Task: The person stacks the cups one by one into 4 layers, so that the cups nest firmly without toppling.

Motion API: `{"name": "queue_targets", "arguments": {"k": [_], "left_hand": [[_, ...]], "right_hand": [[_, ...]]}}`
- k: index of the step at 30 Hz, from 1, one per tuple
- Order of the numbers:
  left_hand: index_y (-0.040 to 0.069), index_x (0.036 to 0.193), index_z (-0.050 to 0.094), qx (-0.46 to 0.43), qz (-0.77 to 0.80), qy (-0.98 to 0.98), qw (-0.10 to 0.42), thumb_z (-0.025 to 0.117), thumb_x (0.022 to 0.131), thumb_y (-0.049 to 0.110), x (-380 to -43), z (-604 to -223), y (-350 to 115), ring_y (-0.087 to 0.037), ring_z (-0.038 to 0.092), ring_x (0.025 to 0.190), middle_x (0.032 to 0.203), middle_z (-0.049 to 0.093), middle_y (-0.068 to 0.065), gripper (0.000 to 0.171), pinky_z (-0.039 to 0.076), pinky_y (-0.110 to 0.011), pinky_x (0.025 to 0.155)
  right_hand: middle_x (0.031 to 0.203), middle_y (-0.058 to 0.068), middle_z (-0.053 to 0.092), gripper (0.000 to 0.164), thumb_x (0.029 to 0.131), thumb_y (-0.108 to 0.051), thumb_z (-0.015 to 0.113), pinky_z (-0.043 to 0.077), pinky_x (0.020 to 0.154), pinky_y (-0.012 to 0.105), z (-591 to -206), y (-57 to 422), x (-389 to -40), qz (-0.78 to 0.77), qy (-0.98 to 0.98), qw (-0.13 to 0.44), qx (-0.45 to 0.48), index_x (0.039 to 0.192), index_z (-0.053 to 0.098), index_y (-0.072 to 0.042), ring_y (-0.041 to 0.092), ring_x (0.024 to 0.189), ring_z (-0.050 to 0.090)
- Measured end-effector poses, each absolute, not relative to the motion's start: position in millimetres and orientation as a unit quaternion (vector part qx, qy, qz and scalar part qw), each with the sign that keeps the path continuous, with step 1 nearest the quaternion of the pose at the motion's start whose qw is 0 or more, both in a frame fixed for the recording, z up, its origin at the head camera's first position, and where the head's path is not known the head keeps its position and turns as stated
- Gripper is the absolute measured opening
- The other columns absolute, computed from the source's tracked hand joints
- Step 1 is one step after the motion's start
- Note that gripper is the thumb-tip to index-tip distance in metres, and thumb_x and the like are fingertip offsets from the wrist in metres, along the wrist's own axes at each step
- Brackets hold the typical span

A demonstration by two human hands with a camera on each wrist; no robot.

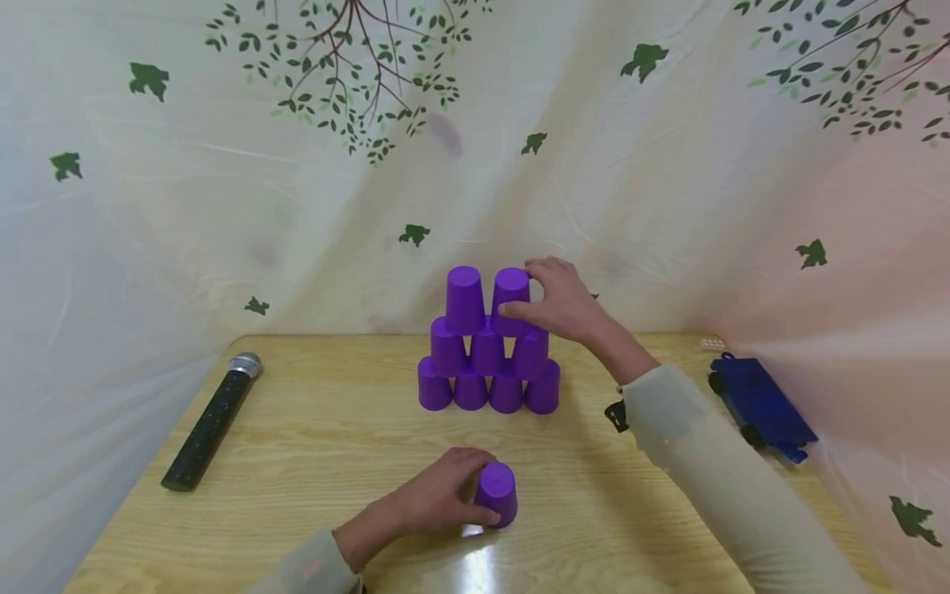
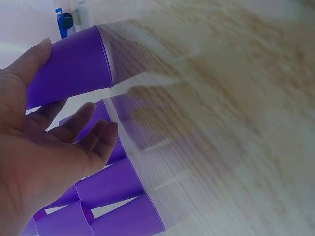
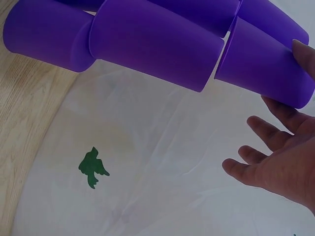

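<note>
A pyramid of upside-down purple cups stands on the table: several in the bottom row, three in the middle row, two on top. My right hand pinches the top right cup between thumb and fingers, and this cup rests on the row below. To its left is the other top cup, untouched. Nearer to me, my left hand grips a single upside-down purple cup on the table; in the left wrist view, thumb and index finger hold that cup while the remaining fingers are loosely bent.
A black microphone with a silver head lies at the table's left. At the right edge is a blue toy vehicle, with a small pinkish item behind it. A pale curtain with leaf prints hangs behind the table.
</note>
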State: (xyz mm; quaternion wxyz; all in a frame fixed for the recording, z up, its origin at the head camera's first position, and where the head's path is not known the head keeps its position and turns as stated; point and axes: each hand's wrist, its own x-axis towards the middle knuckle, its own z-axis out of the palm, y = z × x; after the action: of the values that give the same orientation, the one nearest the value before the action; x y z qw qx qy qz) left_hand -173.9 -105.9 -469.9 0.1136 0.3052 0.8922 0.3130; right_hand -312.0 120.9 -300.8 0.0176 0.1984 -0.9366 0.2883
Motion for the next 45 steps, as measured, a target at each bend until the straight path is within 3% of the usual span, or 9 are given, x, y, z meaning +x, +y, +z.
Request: {"name": "queue_targets", "arguments": {"k": [45], "left_hand": [[0.021,0.128,0.061,0.308,0.311,0.892,0.112,0.081,0.081,0.043,-174.1,-471.8,-104.1,-0.02,0.052,0.13,0.129,0.063,0.005,0.055,0.04,-0.044,0.115]], "right_hand": [[0.158,0.021,0.037,0.082,0.088,-0.05,0.068,0.025,0.12,0.062,-300.7,122.6,-314.0,0.293,-0.938,-0.004,0.187,0.149,0.042,-0.001,0.043,0.151,0.02]]}}
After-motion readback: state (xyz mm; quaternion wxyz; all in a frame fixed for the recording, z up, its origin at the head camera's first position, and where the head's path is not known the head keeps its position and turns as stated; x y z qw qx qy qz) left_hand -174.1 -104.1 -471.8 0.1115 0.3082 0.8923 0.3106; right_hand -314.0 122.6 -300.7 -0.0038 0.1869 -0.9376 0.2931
